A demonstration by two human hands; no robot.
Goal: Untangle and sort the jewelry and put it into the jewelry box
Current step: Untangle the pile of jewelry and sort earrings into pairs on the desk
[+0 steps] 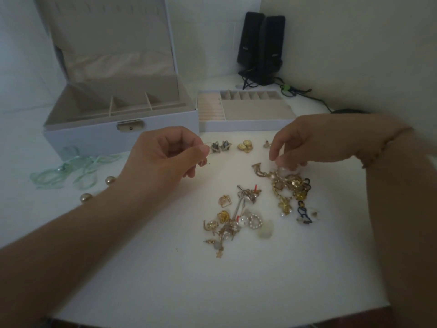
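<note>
Jewelry lies in a loose gold tangle on the white counter, in front of the open jewelry box. Dim light; single pieces in the heap hard to tell apart. A second clump with dark blue links sits just to its right. Sorted pairs in a row near the box: star earrings, gold round earrings.

Left hand: fingers curled, thumb and forefinger pinching a small thin gold piece, mostly hidden by the fingertips; shape not clear. Forearm runs in from the lower left, cut off by the frame edge.

Right hand: reaches in from the right, wrist bent down, fingertips gathered on the top of the second clump. Whether it actually grips anything there, cannot tell. Thin bracelet on the wrist.

Removable tray beside the box, compartments visible. Green ribbon and two pearl balls to the left. Black speakers at the back corner.
</note>
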